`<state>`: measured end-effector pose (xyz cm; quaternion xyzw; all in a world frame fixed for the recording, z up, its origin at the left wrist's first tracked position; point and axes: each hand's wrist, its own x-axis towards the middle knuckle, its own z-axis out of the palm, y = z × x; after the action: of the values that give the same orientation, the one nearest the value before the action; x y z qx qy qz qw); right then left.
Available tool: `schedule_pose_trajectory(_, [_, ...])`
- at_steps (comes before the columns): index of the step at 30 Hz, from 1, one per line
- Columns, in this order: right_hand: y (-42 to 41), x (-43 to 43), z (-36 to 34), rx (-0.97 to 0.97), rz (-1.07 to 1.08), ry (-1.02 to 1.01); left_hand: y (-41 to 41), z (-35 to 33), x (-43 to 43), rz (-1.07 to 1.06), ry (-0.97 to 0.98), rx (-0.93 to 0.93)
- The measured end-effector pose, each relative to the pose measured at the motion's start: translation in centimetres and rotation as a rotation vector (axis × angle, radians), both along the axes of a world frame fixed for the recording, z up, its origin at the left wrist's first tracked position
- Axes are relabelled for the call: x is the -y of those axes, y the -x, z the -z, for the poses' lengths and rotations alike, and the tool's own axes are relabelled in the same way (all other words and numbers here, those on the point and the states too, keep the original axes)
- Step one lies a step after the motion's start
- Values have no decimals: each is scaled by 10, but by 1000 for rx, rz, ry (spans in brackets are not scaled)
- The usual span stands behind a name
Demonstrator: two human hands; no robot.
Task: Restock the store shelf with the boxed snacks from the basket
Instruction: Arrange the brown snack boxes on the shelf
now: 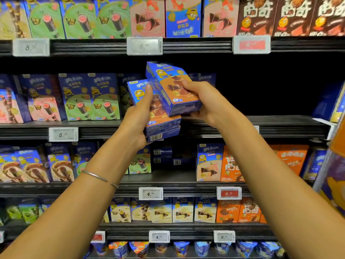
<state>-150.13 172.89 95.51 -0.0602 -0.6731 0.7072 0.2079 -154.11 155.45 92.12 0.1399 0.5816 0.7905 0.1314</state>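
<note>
Both hands are raised in front of the second shelf (280,122). My left hand (139,116) grips a small stack of blue and orange snack boxes (160,124), thumb across the front of the top one. My right hand (203,101) holds one more blue and orange snack box (168,85), tilted and lifted just above the stack, fingers curled over its face. The held boxes sit at the left edge of a dark gap in that shelf. The basket is out of view.
Rows of blue, green and pink snack boxes (89,98) fill the second shelf to the left of the gap. Shelves above and below carry more boxes. Price tags (144,45) line the shelf edges. A blue and orange display (334,165) juts in at the right.
</note>
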Motion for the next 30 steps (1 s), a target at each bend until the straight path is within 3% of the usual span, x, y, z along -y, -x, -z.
schedule_pose_trajectory(5, [-6, -40, -3, -49, 223, 91, 7, 6, 5, -10, -59, 35])
schedule_pose_trajectory(9, [-4, -89, 0, -130, 511, 36, 6, 7, 6, 1, -76, 31])
schedule_pose_trajectory(12, [8, -113, 11, -85, 623, -112, 6, 7, 4, 3, -86, 23])
schedule_pose_trajectory(16, [27, -128, 31, 20, 669, -327, 5, 7, 2, 4, -95, 21])
schedule_pose_trajectory(30, [60, -146, 40, 224, 797, -554, 9, 8, -3, 34, -83, 6])
